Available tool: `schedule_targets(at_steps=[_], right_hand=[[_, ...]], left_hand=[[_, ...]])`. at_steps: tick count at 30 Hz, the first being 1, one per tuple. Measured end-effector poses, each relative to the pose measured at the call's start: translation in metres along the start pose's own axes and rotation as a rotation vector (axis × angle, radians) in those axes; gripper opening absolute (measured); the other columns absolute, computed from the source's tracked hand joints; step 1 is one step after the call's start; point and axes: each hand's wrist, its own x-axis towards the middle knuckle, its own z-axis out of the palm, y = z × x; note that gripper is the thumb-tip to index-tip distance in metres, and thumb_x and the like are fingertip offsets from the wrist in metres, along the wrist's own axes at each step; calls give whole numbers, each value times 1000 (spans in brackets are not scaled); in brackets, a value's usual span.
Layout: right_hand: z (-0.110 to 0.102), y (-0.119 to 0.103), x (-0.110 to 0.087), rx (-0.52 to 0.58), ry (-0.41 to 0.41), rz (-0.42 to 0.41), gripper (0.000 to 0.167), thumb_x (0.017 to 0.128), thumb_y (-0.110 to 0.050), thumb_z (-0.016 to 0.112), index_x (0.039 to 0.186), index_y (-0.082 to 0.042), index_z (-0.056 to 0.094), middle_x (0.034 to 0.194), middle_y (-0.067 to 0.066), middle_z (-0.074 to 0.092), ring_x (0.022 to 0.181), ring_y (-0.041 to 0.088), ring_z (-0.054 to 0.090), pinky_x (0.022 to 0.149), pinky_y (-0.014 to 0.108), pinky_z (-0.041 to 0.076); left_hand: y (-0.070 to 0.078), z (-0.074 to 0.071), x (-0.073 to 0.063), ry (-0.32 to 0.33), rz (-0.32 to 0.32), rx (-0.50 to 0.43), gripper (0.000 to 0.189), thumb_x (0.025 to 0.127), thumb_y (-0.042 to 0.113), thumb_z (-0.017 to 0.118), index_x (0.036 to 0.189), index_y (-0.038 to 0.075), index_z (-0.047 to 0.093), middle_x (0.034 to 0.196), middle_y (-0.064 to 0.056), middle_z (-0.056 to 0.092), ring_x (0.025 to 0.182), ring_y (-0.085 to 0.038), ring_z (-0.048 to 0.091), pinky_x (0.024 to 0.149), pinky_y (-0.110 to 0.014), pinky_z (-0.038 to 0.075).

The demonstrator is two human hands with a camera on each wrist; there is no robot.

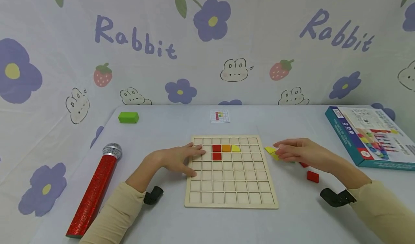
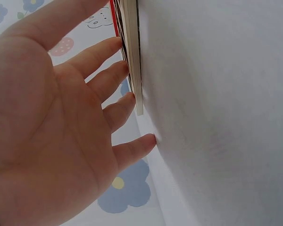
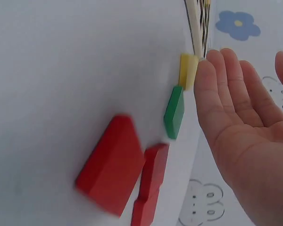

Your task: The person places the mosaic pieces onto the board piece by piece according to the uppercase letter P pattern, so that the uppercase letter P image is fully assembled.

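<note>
In the head view a wooden grid board [image 1: 231,206] lies on the table, holding two red tiles [image 1: 216,152], an orange tile [image 1: 226,148] and a yellow tile [image 1: 235,148]. My left hand [image 1: 176,159] rests at the board's left edge, fingers spread and touching its rim; the left wrist view shows the same palm [image 2: 52,122]. To the right of the board, my right hand [image 1: 304,152] is over loose yellow tiles [image 1: 270,149], fingers extended. The right wrist view shows nothing in its palm [image 3: 254,150], with a yellow tile [image 3: 187,73] near the fingertips.
Beside the right hand lie a green tile [image 3: 174,113] and several red tiles [image 3: 113,167]. A small pattern card [image 1: 220,116] is behind the board. A green block [image 1: 128,117] and red microphone [image 1: 94,193] are at left, a flat box [image 1: 373,136] at right.
</note>
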Motion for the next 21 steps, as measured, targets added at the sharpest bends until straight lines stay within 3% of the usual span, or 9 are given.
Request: schedule_targets(at_steps=[13,21], right_hand=[[-29,23,-33,-16,17,59,60,99,-31,53,142,7,36,131,23,53,111,24,59,88,30,49],[-41,41,-49,-90,27,70,56,98,-29,54,142,3,40,131,19,55,112,22,57,93,48,45]], left_hand=[[0,0,2,-3,6,-16,75,87,34,69,151,21,31,157,3,17,144,-23,2,111,-51,15],[-1,1,2,4,7,-8,76,87,35,69,150,21,31,157,3,17,144,-23,3,111,-52,16]])
